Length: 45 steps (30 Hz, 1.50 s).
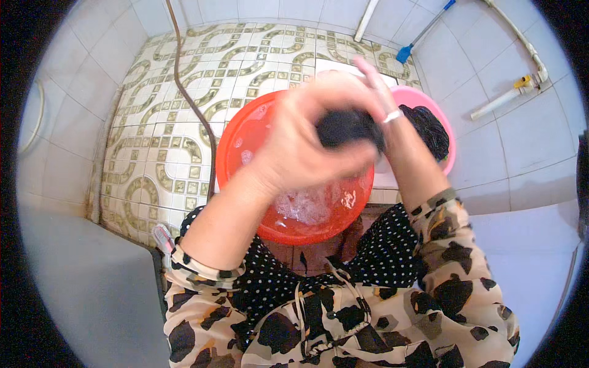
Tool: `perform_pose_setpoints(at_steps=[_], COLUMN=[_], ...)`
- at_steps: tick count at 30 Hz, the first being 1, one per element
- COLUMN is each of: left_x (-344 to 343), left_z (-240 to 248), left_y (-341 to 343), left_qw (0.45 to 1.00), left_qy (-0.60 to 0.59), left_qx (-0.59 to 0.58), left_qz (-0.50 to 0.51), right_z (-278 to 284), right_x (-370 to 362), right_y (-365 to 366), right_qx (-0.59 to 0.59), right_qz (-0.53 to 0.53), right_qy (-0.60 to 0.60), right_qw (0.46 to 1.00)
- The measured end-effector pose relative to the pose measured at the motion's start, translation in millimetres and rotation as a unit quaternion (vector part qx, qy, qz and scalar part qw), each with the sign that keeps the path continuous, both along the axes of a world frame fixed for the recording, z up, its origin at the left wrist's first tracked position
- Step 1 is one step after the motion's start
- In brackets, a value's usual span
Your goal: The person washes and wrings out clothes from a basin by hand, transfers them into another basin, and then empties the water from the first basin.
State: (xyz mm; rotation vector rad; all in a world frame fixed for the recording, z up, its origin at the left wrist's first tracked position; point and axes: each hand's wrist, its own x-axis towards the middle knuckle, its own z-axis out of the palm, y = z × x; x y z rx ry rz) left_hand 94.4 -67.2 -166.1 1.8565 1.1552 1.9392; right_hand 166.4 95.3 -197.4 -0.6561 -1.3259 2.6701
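Note:
A bunched piece of black cloth (346,127) is up in the air over a red basin (224,144) of sudsy water (300,205). Around its left side curve the thumb and fingers of my left hand (300,132), blurred by motion. My right hand (379,92) presses against the cloth from the far right, mostly hidden behind the left hand and the cloth; one finger or thumb sticks up. A pale band circles my right wrist. What kind of garment the cloth is cannot be made out.
Right of the red basin, a pink basin (451,116) contains more black cloth (426,132). A brown hose (195,104) runs across the patterned tile floor (153,126). A blue brush (405,54) leans at the back right, near a wall pipe with a yellow-handled tap (523,81). A grey block (92,288) stands at left.

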Motion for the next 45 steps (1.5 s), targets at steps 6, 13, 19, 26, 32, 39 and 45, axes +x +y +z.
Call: perform_pose_setpoints(at_steps=[6, 13, 19, 26, 32, 39, 45], left_x=[-59.5, -58.1, -73.2, -71.9, -79.4, -94.1, -83.3], left_z=[-38.3, -69.8, -81.8, -89.0, -118.0, -219.5, -259.2], left_y=[13.5, 6.2, 0.0, 10.8, 31.0, 16.7, 15.7], left_qw=[0.734, 0.669, 0.675, 0.674, 0.788, 0.591, 0.664], left_qy=[-0.671, -0.727, -0.714, -0.706, -0.525, -0.743, -0.279], left_qx=[-0.083, -0.151, -0.182, -0.22, -0.173, -0.235, -0.464], left_qz=[-0.06, -0.002, -0.007, -0.001, 0.271, 0.208, 0.516], right_z=[-80.6, -76.5, -49.5, -60.8, -50.6, -77.6, -160.8], right_x=[31.3, 22.4, 41.1, 50.3, 12.9, -25.0, 0.4], right_y=[-67.7, -28.0, 13.5, 25.0, 19.7, -10.6, -1.2], right_qx=[-0.36, -0.213, -0.079, -0.015, 0.147, 0.673, 0.734], right_qz=[-0.089, -0.197, -0.101, -0.107, -0.172, -0.175, -0.087], right_qy=[0.315, 0.26, 0.154, 0.156, 0.071, -0.045, -0.076], right_qw=[0.874, 0.921, 0.98, 0.982, 0.971, 0.717, 0.67])
